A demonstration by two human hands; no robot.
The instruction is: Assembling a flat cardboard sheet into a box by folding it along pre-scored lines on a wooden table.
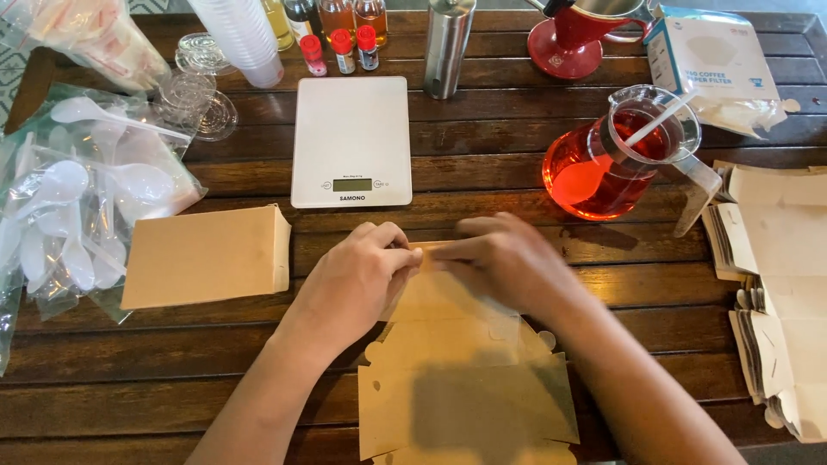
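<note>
Cardboard blank [465, 379] under both hands (top edge pinched)

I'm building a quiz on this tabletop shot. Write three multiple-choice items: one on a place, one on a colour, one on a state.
1. Where is the white scale?
A. beyond the hands, mid-table
B. right of the pitcher
C. under the spoon bag

2. What colour is the liquid in the glass pitcher?
A. green
B. red
C. clear

3. What are the left hand and right hand doing?
A. resting apart on bare wood
B. both pinching the far edge of the flat brown cardboard blank
C. lifting the pitcher

Answers:
1 A, it lies on the wooden table past the fingertips.
2 B, the pitcher glows red.
3 B, the fingers of both hands meet on the cardboard's edge.
</note>
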